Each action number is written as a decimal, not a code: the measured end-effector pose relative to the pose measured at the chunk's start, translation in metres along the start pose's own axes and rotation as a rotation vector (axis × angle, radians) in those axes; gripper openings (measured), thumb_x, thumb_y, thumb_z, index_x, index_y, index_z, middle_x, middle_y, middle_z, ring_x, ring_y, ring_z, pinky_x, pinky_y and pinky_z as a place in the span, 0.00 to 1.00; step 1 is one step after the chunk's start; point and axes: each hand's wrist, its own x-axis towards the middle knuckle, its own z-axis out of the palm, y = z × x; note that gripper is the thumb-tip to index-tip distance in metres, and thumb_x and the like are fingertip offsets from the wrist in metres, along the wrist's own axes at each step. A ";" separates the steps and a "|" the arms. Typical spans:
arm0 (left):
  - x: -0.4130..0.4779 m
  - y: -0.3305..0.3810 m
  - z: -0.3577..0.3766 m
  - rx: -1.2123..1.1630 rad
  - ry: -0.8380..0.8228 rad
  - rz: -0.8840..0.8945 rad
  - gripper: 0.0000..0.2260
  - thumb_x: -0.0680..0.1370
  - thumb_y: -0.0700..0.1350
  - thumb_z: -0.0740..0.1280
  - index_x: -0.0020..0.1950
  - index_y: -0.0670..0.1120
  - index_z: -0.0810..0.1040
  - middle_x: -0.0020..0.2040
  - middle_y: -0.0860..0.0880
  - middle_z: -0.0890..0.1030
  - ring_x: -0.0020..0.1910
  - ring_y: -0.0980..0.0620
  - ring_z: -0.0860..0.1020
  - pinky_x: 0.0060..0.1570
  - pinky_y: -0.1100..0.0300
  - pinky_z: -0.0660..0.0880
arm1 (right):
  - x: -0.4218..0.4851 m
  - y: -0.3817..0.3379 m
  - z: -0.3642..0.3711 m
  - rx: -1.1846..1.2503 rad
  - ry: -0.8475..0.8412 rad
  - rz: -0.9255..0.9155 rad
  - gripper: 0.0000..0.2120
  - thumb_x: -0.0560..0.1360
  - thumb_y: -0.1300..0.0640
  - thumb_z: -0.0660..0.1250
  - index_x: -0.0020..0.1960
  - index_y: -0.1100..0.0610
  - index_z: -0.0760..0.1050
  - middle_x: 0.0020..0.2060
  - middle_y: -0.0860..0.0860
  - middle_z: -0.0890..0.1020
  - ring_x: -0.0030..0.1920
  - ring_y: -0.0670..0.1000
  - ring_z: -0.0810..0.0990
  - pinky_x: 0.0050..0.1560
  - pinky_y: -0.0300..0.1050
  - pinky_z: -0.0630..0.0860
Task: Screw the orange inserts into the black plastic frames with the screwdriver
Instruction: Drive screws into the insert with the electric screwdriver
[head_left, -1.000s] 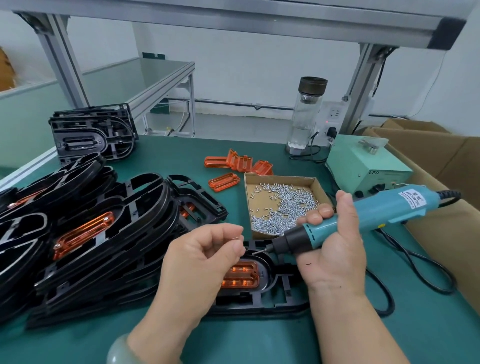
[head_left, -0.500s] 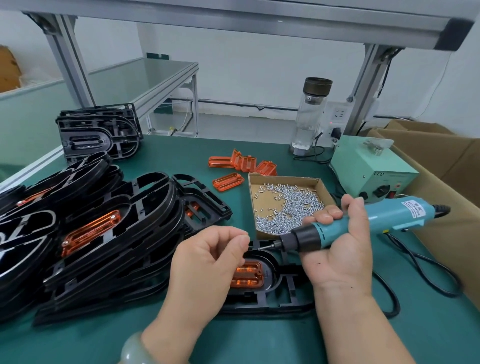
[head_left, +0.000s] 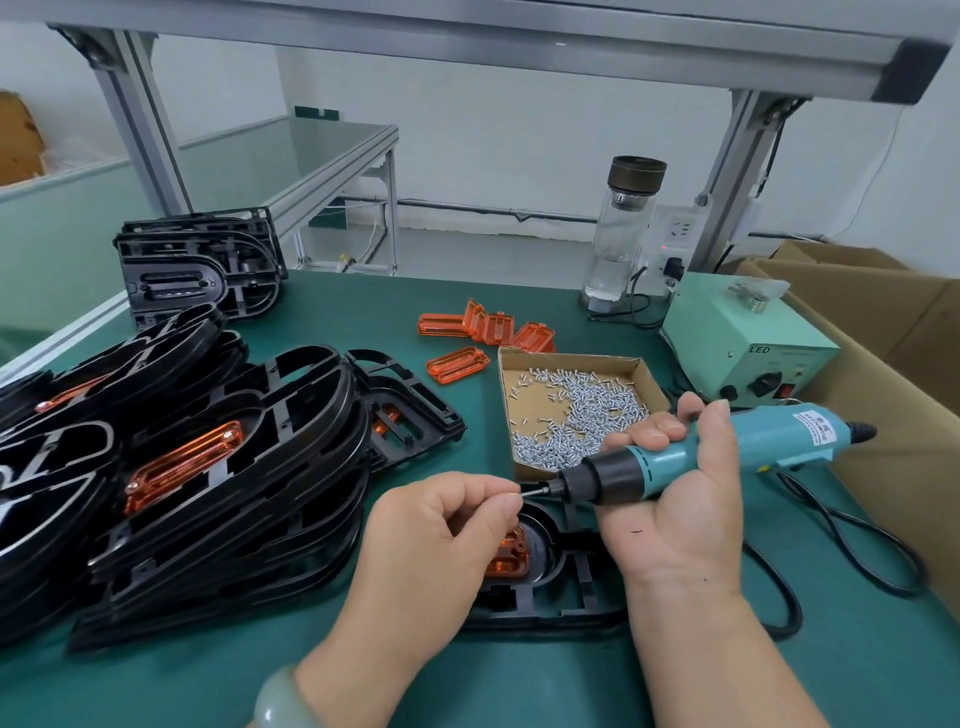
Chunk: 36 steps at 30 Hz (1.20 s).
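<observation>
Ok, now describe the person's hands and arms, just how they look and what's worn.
Both are bare: no gloves, no sleeves in view. The left hand has a pale green bangle at its wrist. The right hand shows a small dark mark on its palm.

The counter (head_left: 519, 686) is dark green, the frames (head_left: 311, 395) black, the inserts (head_left: 457, 364) translucent orange. The screwdriver (head_left: 769, 436) is teal with a black nose; the screws (head_left: 587, 415) silver, their tray (head_left: 566, 356) brown.

Only thing I can actually read is "LED" on the mint-green power box (head_left: 748, 338); the screwdriver (head_left: 774, 441) label's too blurry.
</observation>
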 end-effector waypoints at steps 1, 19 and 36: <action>0.000 0.000 -0.001 -0.005 -0.004 0.005 0.11 0.72 0.43 0.72 0.33 0.59 0.82 0.32 0.56 0.83 0.28 0.63 0.77 0.32 0.73 0.73 | 0.000 0.000 0.000 0.001 -0.001 0.001 0.07 0.72 0.48 0.66 0.46 0.50 0.72 0.29 0.43 0.70 0.26 0.41 0.70 0.34 0.35 0.73; -0.001 0.000 -0.002 0.051 -0.009 0.021 0.09 0.72 0.44 0.71 0.32 0.54 0.82 0.31 0.56 0.82 0.28 0.61 0.77 0.31 0.71 0.73 | -0.001 0.006 0.000 0.002 -0.009 0.001 0.09 0.72 0.46 0.66 0.46 0.50 0.71 0.29 0.43 0.70 0.26 0.42 0.70 0.33 0.34 0.74; 0.000 0.000 -0.003 0.041 -0.040 0.047 0.07 0.70 0.43 0.74 0.37 0.56 0.83 0.35 0.58 0.83 0.33 0.58 0.79 0.35 0.71 0.75 | -0.002 0.005 0.001 -0.002 -0.037 0.002 0.09 0.70 0.47 0.66 0.46 0.50 0.71 0.29 0.43 0.70 0.26 0.42 0.69 0.34 0.34 0.73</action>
